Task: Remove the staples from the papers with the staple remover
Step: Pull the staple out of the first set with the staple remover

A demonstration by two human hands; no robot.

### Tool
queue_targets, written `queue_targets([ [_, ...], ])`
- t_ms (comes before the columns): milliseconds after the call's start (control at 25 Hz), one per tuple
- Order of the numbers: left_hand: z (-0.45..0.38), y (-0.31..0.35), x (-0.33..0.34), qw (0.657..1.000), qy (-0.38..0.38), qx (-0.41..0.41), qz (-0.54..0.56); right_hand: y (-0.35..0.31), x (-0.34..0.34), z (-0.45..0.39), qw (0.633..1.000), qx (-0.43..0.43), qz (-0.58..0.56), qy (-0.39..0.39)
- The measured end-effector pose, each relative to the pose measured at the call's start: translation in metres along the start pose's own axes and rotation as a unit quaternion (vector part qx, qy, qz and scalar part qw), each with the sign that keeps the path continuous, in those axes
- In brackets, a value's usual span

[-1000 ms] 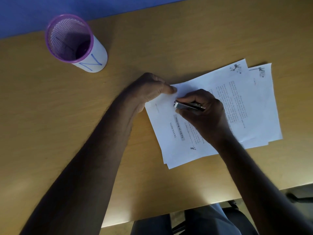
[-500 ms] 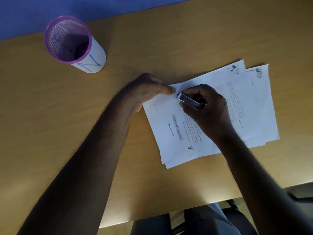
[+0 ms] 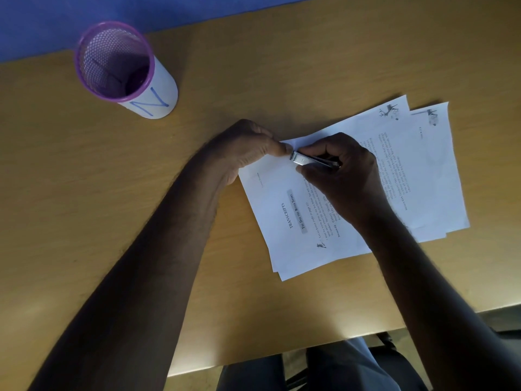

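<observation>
On the top page of the papers (image 3: 284, 221) big letters say "TRANSCRIPTS", and a grey bar beside that word says "THE DAY THE RIVER SPOKE". Small lines of print run under it, too small to read. Little drawings sit in the far corners of two pages. The papers lie fanned out on the table (image 3: 84, 221), with a few sheets peeking out from under the top one.

A purple mesh cup (image 3: 118, 63) stands at the far left of the table, well apart from the papers. Its white wrap has a blue "N" drawn on it. Inside it looks dark, and I cannot tell what is in there.

The left hand (image 3: 248, 148) has curled fingers and pinches the near left corner of the papers. The right hand (image 3: 341, 176) grips the shiny remover (image 3: 304, 160) between thumb and fingers.

A second ago the remover lay lower on the page, away from the left thumb. Now its tip is up at the corner, right next to the left thumb. The papers have turned a little too. The cup has stayed where it was.
</observation>
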State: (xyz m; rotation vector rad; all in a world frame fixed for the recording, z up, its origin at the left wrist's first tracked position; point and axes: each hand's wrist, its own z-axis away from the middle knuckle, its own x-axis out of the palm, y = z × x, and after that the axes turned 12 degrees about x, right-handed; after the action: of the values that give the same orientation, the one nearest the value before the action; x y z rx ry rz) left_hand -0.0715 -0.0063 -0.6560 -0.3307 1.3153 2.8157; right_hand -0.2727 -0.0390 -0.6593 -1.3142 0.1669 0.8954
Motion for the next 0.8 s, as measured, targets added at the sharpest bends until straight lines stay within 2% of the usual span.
queue_targets([
  [520,-0.0005,0.0053,0.0034,0.999,0.015,-0.030,0.002,0.0032,-0.0026,-0.0082,0.998,-0.026,-0.037,-0.041],
  [800,0.0016,0.0097,0.0028,0.999,0.012,-0.041,0.000,0.0047,-0.0038,-0.0106,0.995,0.022,-0.070,-0.065],
])
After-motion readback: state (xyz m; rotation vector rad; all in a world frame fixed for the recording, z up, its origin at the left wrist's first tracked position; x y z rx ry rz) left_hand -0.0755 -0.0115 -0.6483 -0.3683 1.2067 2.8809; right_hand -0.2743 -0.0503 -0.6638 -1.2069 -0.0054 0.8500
